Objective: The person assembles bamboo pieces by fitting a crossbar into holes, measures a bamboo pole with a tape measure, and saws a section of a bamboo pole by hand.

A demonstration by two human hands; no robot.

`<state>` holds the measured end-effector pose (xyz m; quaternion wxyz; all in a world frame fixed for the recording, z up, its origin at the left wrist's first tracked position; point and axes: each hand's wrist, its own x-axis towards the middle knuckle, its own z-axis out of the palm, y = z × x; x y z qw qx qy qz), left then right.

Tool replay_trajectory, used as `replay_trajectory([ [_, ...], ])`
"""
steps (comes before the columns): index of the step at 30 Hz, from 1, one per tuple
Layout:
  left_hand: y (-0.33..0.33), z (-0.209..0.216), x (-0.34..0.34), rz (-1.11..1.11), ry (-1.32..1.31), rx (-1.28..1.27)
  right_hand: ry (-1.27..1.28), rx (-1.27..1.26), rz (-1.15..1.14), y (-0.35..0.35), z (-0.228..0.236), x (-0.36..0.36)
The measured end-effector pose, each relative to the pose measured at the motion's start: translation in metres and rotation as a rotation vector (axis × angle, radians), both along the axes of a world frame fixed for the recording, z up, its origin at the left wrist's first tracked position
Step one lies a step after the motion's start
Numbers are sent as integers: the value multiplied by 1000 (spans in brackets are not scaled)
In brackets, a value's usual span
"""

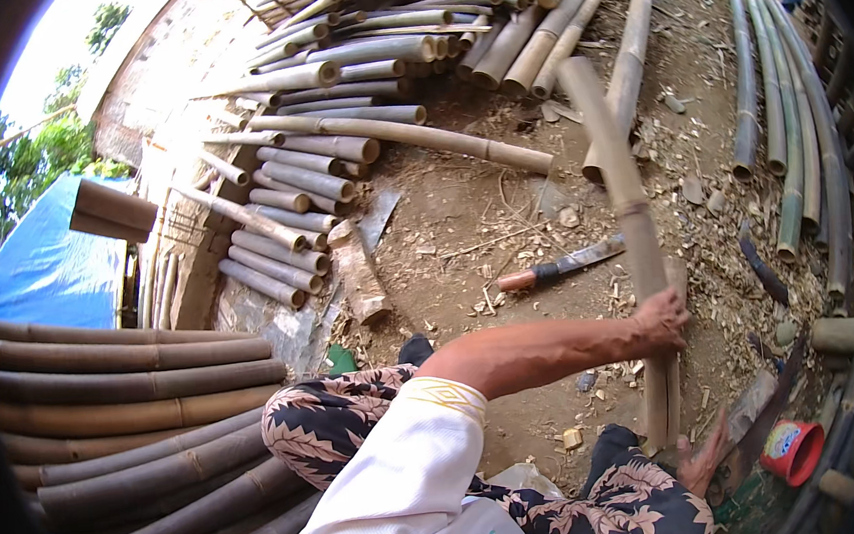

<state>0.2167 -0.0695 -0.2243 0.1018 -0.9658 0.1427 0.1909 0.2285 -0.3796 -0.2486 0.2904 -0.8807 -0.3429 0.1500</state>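
The left hand [664,319] clasps a long tan bamboo pole [633,211] over chip-strewn brown ground [442,201]; the right hand [703,461], fingers spread, is near its lower end and a red tub [793,452] with a printed label.

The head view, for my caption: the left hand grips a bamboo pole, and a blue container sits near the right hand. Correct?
No: the head view shows the container red, not blue. It sits near the right hand, and the left hand grips a bamboo pole.
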Motion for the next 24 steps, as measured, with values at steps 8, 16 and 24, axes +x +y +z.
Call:
replay_trajectory([
  [8,48,45,-72,228,-805,-338,513,332,-90,147,-73,40],
  [16,182,19,-383,1017,483,-79,-642,383,39,280,-58,231],
  [24,164,-18,-607,1674,-30,-182,-546,215,779,301,57,10],
])
